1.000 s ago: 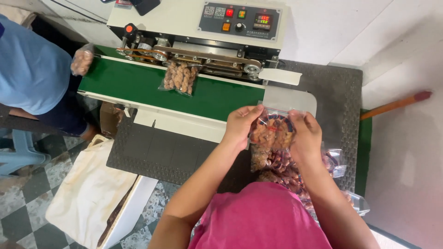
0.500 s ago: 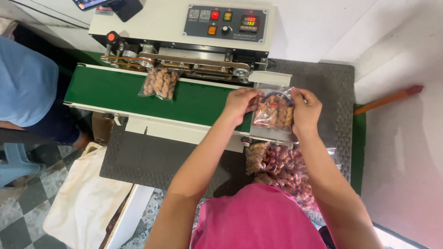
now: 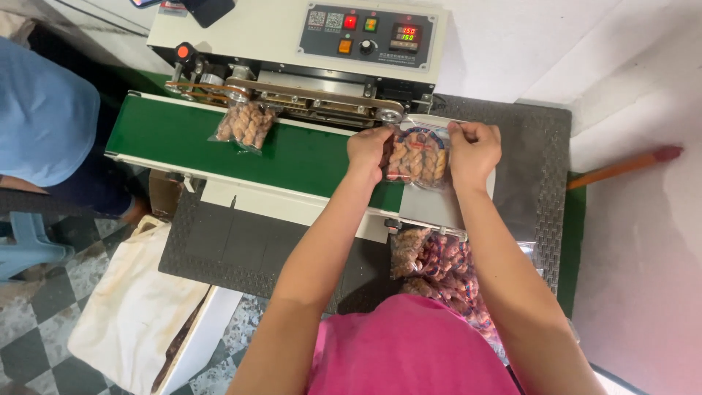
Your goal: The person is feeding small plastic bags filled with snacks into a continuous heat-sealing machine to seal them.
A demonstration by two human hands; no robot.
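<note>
Both hands grip one clear snack bag [image 3: 418,156] by its upper corners, the left hand [image 3: 370,150] closed on its left edge and the right hand [image 3: 474,148] closed on its right edge, with the bag stretched flat between them. It lies at the end of the green conveyor belt [image 3: 183,135], its top just in front of the sealing machine [image 3: 307,66]. Further left of the hands, a second filled bag [image 3: 246,124] rides the belt. Below the hands, near the person's body, more filled bags [image 3: 439,267] lie heaped.
</note>
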